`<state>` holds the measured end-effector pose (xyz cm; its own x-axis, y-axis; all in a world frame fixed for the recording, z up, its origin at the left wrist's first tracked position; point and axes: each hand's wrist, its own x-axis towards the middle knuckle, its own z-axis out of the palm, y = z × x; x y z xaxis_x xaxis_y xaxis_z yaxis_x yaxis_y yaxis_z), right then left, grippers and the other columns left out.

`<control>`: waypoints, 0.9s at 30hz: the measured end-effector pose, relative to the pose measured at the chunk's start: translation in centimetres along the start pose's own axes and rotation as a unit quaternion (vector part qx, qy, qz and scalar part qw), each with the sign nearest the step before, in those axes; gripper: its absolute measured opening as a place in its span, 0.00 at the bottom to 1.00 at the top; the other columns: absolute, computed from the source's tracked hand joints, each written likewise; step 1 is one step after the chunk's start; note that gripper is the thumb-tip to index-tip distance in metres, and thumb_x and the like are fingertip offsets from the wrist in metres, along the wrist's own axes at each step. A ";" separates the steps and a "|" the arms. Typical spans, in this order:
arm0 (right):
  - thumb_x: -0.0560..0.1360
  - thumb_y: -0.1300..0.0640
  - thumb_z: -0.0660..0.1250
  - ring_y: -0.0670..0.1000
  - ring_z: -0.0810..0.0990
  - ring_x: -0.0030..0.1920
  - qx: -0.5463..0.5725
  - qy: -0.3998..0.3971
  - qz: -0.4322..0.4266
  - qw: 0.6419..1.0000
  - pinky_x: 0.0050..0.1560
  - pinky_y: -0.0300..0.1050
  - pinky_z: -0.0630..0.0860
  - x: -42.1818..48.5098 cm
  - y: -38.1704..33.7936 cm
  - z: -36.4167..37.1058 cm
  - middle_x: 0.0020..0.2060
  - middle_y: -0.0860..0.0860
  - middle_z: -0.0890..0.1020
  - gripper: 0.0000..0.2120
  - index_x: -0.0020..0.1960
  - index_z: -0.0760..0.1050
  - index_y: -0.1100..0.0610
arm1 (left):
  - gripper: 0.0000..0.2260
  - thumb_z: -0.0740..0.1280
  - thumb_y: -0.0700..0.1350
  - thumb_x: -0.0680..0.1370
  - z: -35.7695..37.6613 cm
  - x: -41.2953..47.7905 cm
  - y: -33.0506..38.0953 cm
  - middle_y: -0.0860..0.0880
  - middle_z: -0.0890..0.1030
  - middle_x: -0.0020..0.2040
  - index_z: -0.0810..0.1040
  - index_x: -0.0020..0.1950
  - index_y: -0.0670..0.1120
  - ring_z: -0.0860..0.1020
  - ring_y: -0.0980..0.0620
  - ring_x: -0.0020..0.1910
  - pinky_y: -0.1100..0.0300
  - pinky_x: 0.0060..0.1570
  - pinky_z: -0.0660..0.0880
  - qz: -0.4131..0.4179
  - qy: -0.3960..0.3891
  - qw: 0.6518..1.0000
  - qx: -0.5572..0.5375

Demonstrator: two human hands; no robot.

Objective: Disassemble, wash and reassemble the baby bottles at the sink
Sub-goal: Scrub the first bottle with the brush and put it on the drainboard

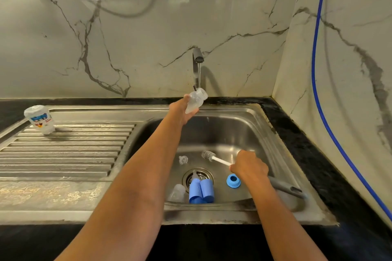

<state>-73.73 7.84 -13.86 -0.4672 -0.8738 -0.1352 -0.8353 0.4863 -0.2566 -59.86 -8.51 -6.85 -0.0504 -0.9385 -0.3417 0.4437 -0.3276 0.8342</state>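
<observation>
L hand [182, 110] is gripping the clear bottle [196, 100] under the running tap [197, 57], at the back edge of the sink [265, 125], mouth tipping up & right. R hand [249, 167] is holding the brush [209, 155] by its stick, nearer the front; bristles are pointing up-left twd the bottle.

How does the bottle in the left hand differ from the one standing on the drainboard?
The held bottle is plain and clear; the drainboard bottle carries a printed blue and red design. The held bottle is gripped by the left hand, tilted with its open mouth under the running tap; the drainboard bottle stands untouched with its top on. Both are translucent baby bottles.
</observation>
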 end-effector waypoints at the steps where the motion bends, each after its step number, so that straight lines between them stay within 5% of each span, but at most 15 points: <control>1: 0.77 0.56 0.65 0.55 0.79 0.57 -0.001 0.001 0.001 1.000 0.51 0.46 0.74 0.0 0.0 0.0 0.58 0.54 0.78 0.13 0.61 0.75 0.56 | 0.23 0.70 0.42 0.77 -0.2 0.0 0.2 0.41 0.72 0.66 0.67 0.69 0.40 0.75 0.40 0.62 0.47 0.52 0.80 0.047 0.033 0.996 0.069; 9: 0.76 0.55 0.65 0.55 0.80 0.54 0.006 0.007 0.014 1.000 0.45 0.45 0.72 -0.2 -0.1 -0.4 0.55 0.54 0.79 0.12 0.58 0.76 0.56 | 0.27 0.73 0.42 0.74 -3.4 -1.2 2.9 0.43 0.71 0.66 0.67 0.70 0.49 0.73 0.45 0.60 0.56 0.58 0.72 0.337 0.067 0.824 0.451; 14: 0.77 0.55 0.65 0.54 0.76 0.44 0.002 0.028 0.016 0.999 0.42 0.45 0.69 -0.4 -0.5 -0.9 0.52 0.53 0.79 0.11 0.57 0.75 0.57 | 0.28 0.73 0.41 0.73 -4.3 -2.5 4.5 0.41 0.68 0.68 0.67 0.70 0.49 0.70 0.42 0.65 0.53 0.63 0.70 0.400 0.024 0.761 0.510; 17: 0.76 0.54 0.66 0.57 0.79 0.51 0.024 0.043 0.014 0.999 0.44 0.46 0.70 -0.1 -0.5 -1.6 0.53 0.55 0.79 0.13 0.58 0.76 0.58 | 0.27 0.73 0.41 0.73 -4.2 -3.2 5.7 0.42 0.67 0.69 0.67 0.69 0.50 0.70 0.41 0.66 0.50 0.64 0.70 0.436 -0.001 0.740 0.512; 22: 0.76 0.52 0.65 0.56 0.77 0.44 0.052 0.065 0.005 0.997 0.42 0.45 0.69 -0.1 -1.0 -2.8 0.46 0.55 0.79 0.11 0.53 0.78 0.58 | 0.27 0.74 0.42 0.72 -5.0 -4.2 6.6 0.45 0.68 0.68 0.70 0.68 0.54 0.73 0.45 0.61 0.56 0.57 0.78 0.569 -0.001 0.736 0.367; 25: 0.76 0.51 0.66 0.55 0.75 0.41 0.047 0.074 -0.010 0.996 0.40 0.44 0.69 -0.7 -2.1 -2.6 0.42 0.54 0.78 0.10 0.49 0.78 0.57 | 0.27 0.72 0.39 0.73 -6.5 -3.9 4.8 0.43 0.69 0.67 0.68 0.68 0.53 0.72 0.42 0.62 0.55 0.59 0.75 0.500 -0.002 0.743 0.445; 27: 0.76 0.50 0.66 0.55 0.77 0.41 0.042 0.070 -0.018 0.997 0.39 0.44 0.70 -1.1 -3.2 -2.2 0.42 0.53 0.79 0.09 0.48 0.78 0.55 | 0.26 0.72 0.37 0.72 -7.9 -3.5 3.6 0.42 0.71 0.64 0.70 0.66 0.54 0.71 0.40 0.63 0.54 0.57 0.71 0.401 -0.044 0.704 0.585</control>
<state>-71.16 7.27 -10.83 -0.4784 -0.8781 0.0087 -0.8275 0.4475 -0.3391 -51.02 -5.56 -6.04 -0.2823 -0.8591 0.4269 -0.6760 0.4938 0.5469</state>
